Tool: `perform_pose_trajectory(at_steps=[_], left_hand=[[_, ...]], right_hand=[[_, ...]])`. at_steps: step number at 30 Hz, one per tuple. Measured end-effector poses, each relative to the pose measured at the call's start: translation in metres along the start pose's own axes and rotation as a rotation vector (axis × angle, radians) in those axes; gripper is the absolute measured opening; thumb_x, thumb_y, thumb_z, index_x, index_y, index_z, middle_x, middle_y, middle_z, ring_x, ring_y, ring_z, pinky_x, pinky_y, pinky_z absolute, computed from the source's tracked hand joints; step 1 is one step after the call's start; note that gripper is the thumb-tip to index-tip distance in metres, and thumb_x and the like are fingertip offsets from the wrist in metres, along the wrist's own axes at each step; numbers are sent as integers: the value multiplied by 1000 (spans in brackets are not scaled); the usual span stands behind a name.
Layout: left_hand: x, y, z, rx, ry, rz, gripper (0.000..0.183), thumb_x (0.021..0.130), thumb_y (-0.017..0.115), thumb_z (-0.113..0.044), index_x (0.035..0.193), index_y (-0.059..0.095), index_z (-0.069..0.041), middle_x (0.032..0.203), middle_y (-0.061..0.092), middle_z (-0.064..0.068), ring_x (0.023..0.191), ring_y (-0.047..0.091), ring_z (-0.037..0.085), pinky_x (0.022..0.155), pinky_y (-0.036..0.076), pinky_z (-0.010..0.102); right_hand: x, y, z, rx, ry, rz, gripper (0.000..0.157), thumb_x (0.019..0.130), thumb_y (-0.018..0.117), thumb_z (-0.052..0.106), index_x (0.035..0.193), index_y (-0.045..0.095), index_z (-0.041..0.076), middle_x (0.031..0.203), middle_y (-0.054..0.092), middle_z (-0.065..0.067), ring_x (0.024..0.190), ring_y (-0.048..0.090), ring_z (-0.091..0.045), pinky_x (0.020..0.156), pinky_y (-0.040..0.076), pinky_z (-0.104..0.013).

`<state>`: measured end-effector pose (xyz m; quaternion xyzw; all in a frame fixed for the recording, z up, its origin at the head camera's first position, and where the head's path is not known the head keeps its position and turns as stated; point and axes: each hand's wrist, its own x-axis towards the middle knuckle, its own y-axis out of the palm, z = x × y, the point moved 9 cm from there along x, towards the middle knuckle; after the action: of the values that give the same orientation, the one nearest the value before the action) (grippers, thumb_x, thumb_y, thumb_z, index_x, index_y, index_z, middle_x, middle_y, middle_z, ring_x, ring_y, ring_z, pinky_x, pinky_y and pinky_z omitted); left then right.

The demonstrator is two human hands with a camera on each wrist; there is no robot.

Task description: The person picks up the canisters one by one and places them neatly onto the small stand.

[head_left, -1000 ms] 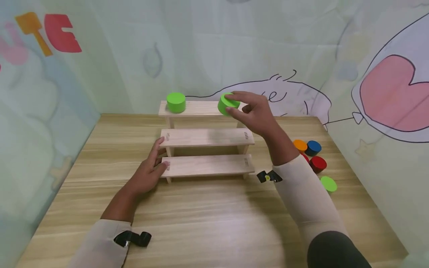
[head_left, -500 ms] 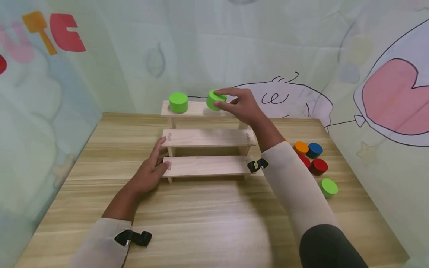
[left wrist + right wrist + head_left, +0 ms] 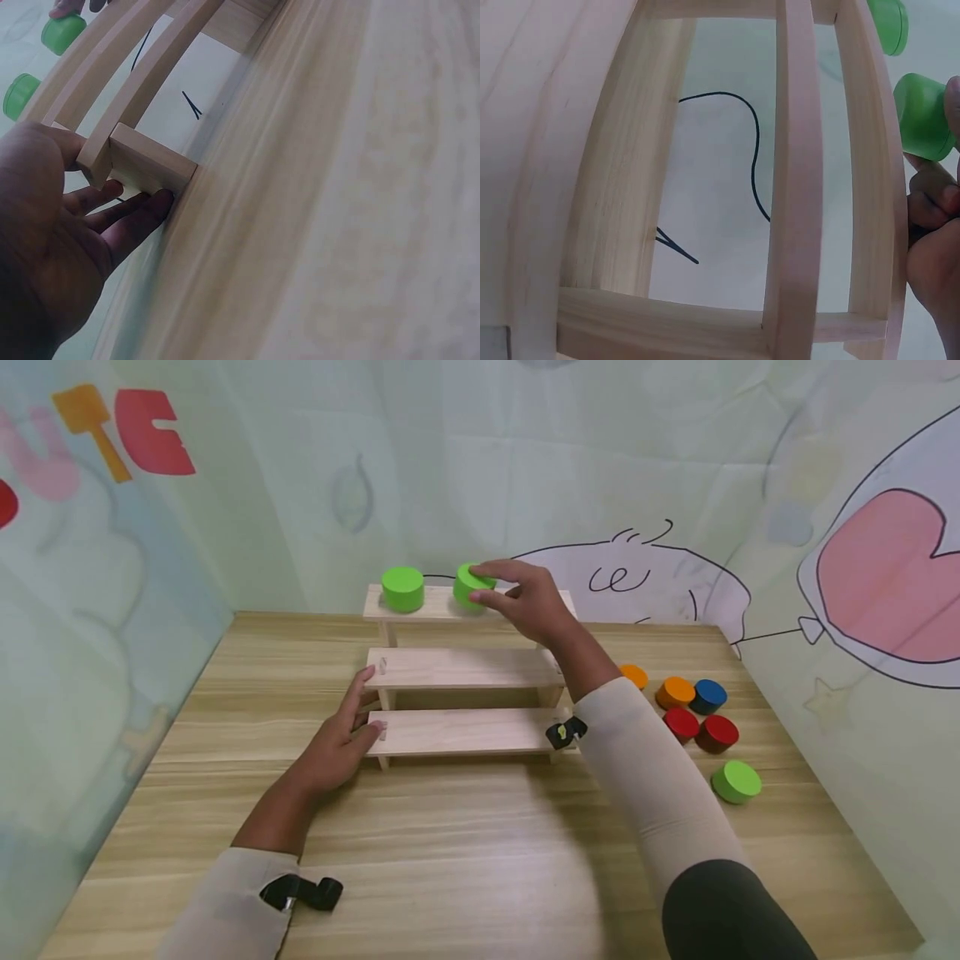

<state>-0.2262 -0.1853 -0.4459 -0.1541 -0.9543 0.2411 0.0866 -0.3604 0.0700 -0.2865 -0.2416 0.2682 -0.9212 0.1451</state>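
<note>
A three-step wooden rack (image 3: 465, 668) stands on the table. On the left of its top step sits a green cylinder block (image 3: 402, 590). To the right of that block, my right hand (image 3: 532, 600) pinches a second green cylinder block (image 3: 467, 585) between thumb and fingers, right at the top step. In the right wrist view this held block (image 3: 924, 116) is upright beside the top board. My left hand (image 3: 337, 739) holds the rack's left end, its thumb on the lowest step. The left wrist view shows its fingers (image 3: 139, 225) against the rack's side panel.
Right of the rack on the wooden table (image 3: 450, 860) lie loose cylinder blocks: orange (image 3: 676, 692), blue (image 3: 708, 697), red (image 3: 717, 734) and green (image 3: 737, 782). My right forearm passes close to them. A printed cloth backdrop (image 3: 285, 485) rises behind and beside the table.
My right hand has carried the green block leftward along the top step and slightly down, closer to the other green block. The left hand stays at the rack's left end.
</note>
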Motion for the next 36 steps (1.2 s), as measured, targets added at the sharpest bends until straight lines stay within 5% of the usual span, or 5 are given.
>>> perform_pose_trajectory(at_steps=[19,27,30,33,36], left_hand=[[1,2,3,-14,-24,2,80,117,45,-20,173,-3,-50,174,29,34,153,44,59,116,45,73],[2,3,3,-8,-8,2,79,117,46,-19,173,-2,-48,174,30,34,152,45,59,116,45,72],[2,3,2,-5,-6,2,79,117,45,-19,173,-2,-48,174,30,34,153,45,59,116,45,73],[3,3,2,-2,-5,1,79,117,45,-19,174,-3,-47,173,31,35,152,45,59,116,45,73],[3,4,2,-2,-7,-1,79,117,45,-19,174,-3,-46,173,32,35,152,46,59,116,46,73]], right_hand=[[1,9,1,-106,60,38,57,96,86,30,150,69,21,154,69,-2,137,65,-17,98,62,-39],[0,11,0,-152,93,83,65,97,84,34,157,61,26,162,61,-7,73,70,-20,72,58,-30],[0,10,0,-142,81,82,69,96,85,33,160,59,24,163,60,-7,82,75,-21,75,60,-31],[-1,7,1,-107,63,68,77,93,89,30,162,56,20,160,63,-7,113,76,-22,84,63,-36],[-2,5,2,-64,43,56,82,90,91,26,163,54,16,156,66,-8,143,63,-22,94,63,-40]])
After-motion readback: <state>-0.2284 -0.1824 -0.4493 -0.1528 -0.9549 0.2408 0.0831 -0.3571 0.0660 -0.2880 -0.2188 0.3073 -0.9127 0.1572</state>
